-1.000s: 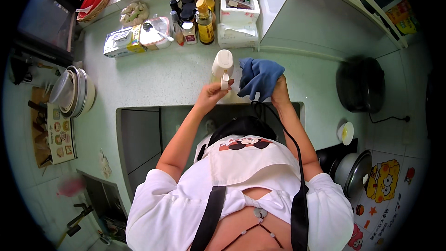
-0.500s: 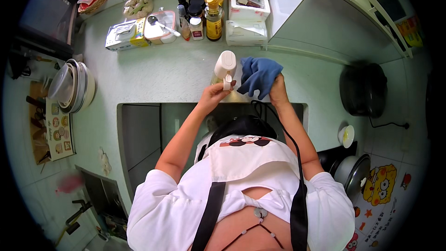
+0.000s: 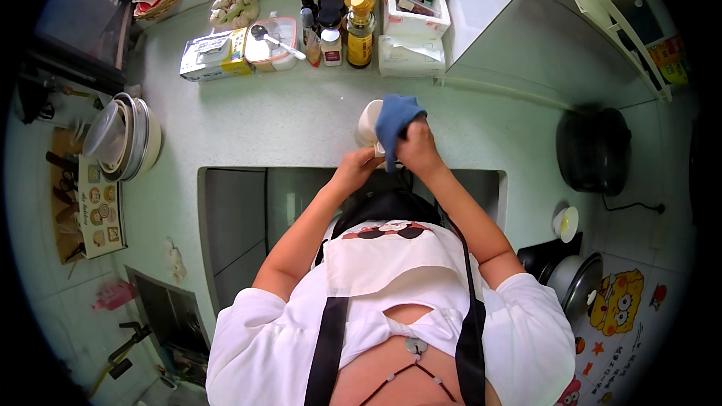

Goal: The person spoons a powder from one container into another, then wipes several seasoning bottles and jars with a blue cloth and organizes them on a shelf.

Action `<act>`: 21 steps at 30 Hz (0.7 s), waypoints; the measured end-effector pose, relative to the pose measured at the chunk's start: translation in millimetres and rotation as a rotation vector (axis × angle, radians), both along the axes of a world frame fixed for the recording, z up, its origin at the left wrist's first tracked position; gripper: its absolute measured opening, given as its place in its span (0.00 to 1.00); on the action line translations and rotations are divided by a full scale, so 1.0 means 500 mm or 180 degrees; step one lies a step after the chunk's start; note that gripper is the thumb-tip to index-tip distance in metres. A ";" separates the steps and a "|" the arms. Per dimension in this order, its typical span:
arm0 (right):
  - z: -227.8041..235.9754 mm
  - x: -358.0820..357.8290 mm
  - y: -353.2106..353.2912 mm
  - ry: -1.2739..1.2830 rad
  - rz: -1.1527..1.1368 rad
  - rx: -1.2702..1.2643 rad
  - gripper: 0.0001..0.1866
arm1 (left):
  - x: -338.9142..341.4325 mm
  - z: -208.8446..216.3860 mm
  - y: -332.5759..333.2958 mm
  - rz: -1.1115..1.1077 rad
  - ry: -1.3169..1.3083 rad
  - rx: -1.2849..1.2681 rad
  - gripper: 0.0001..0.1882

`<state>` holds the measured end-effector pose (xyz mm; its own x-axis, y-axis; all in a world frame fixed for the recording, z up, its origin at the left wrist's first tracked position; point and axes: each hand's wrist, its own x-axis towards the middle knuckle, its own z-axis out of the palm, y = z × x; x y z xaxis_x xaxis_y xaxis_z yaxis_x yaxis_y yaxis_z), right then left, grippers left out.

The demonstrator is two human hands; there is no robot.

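Observation:
A cream-lidded jug with a handle (image 3: pixel 367 122) stands near the front edge of the counter, just behind the cut-out. My left hand (image 3: pixel 356 169) is closed on its handle from the near side. A blue cloth (image 3: pixel 398 116) is bunched in my right hand (image 3: pixel 420 149), fingers wrapped round it. The cloth lies against the right side of the jug and covers part of its lid. Most of the jug's body is hidden behind the cloth and my hands.
Behind the jug stand sauce bottles (image 3: pixel 360 34), a lidded container with a spoon (image 3: pixel 271 49), a box (image 3: pixel 214 56) and a white bin of packets (image 3: pixel 417 19). Stacked bowls (image 3: pixel 135 139) sit left. On the right are a black appliance (image 3: pixel 594 150) and a small bowl (image 3: pixel 565 223).
My right hand has moved left with the blue cloth, from beside the jug onto its side and lid. My left hand stays at the handle. The view has shifted slightly.

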<state>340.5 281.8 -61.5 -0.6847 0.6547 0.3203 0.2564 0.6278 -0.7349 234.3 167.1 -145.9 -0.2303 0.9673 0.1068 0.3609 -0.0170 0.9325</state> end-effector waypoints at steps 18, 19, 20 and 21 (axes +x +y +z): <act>-0.078 -0.074 0.005 0.0939 -0.0316 -0.1853 0.14 | -0.024 -0.035 0.003 -0.0205 0.0222 -0.0111 0.06; -0.088 -0.071 0.006 0.1024 -0.0249 -0.2062 0.14 | -0.021 -0.034 0.004 -0.0149 0.0248 0.0014 0.08; -0.097 -0.068 0.008 0.1111 -0.0175 -0.2261 0.14 | -0.022 -0.038 0.007 -0.0169 0.0316 -0.0083 0.06; -0.104 -0.065 0.010 0.1196 -0.0096 -0.2461 0.14 | -0.023 -0.046 0.008 -0.0184 0.0383 -0.0180 0.05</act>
